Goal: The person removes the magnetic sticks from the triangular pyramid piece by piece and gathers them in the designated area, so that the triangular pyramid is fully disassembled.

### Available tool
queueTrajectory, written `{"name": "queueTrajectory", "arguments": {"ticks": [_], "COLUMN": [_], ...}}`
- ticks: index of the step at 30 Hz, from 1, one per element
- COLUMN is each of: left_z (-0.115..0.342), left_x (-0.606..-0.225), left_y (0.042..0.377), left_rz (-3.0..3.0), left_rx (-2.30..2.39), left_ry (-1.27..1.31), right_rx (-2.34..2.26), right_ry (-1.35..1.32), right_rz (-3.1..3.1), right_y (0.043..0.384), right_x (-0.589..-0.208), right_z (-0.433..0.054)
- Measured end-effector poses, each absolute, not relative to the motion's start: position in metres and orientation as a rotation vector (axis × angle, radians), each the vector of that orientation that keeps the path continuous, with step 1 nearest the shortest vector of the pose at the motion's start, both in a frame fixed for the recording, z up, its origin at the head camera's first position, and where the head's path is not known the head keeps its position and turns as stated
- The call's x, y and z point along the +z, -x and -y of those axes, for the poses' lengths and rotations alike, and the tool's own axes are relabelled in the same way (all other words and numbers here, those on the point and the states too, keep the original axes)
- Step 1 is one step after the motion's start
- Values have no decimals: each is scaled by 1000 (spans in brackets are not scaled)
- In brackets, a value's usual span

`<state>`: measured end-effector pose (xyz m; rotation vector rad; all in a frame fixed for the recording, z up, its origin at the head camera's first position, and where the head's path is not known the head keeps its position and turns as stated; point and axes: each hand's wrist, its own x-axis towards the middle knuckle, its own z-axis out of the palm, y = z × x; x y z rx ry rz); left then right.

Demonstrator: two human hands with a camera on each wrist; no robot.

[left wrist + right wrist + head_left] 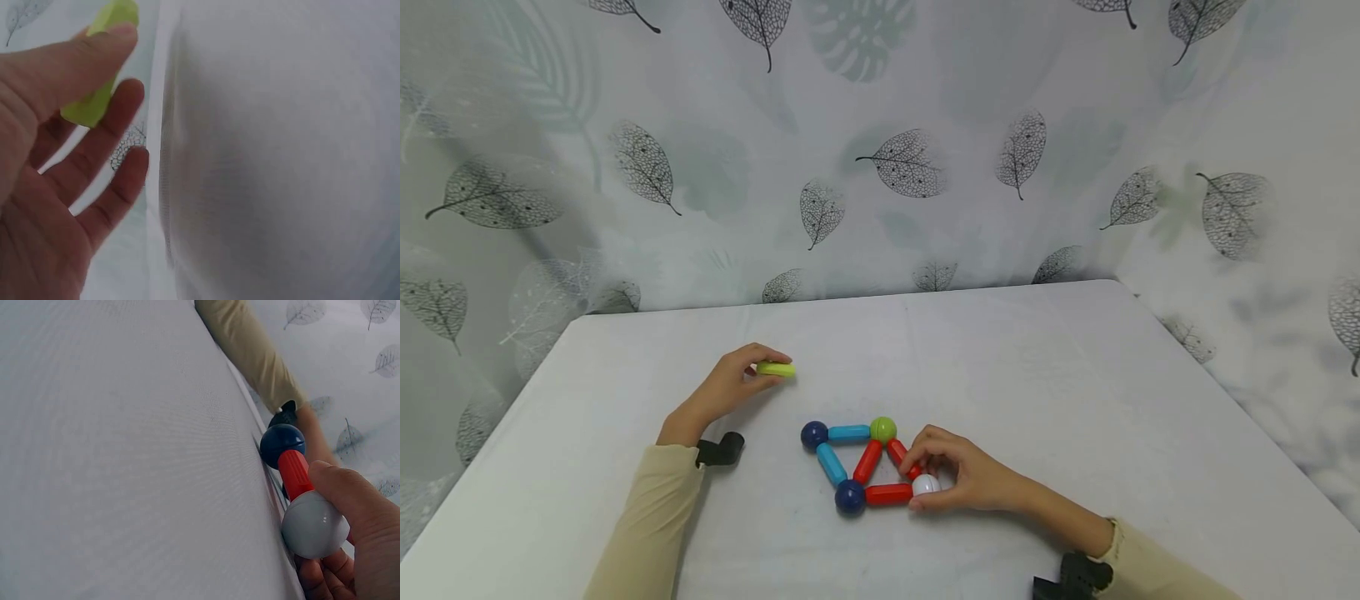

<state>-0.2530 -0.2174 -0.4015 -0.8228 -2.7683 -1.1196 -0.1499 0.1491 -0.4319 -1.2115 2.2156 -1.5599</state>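
My left hand (736, 385) pinches a yellow-green rod (776, 369) between thumb and fingers, to the left of and beyond a joined shape of rods and balls. In the left wrist view the rod (100, 65) lies under the thumb. The shape has two dark blue balls (850, 497), a green ball (883, 429) and a white ball (925, 485), linked by light blue rods (849, 433) and red rods (888, 494). With thumb and fingers my right hand (966, 475) grips the white ball at the shape's right corner, partly covering it and one red rod.
A white cloth covers the table (1037, 358). Behind it hangs a leaf-patterned curtain (970, 225), which also runs along both sides. Dark cameras (721, 450) are strapped at both wrists, over beige sleeves (651, 517).
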Motion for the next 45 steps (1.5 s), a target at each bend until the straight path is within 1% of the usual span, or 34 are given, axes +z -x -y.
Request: {"name": "queueTrajectory", "arguments": {"ticks": [11,25,36,45], "left_z": [222,224,221,215], "left_x": [-408,-408,-405,-397], "left_y": [253,253,252,251], "left_rz": [2873,2898,2839,2729], "left_rx": [-1121,-1061,-1095,-1096], "left_ry": [710,750,698,820], "right_rx": [-1560,-1547,-1546,-1548], "right_ry": [1218,1196,1195,1192], "right_rz": [-2218,-2227,-2226,-2223], "right_y": [149,148,149,150], "right_x": [-433,-432,-432,-433], "right_z": [-150,-149,-148,-149]}}
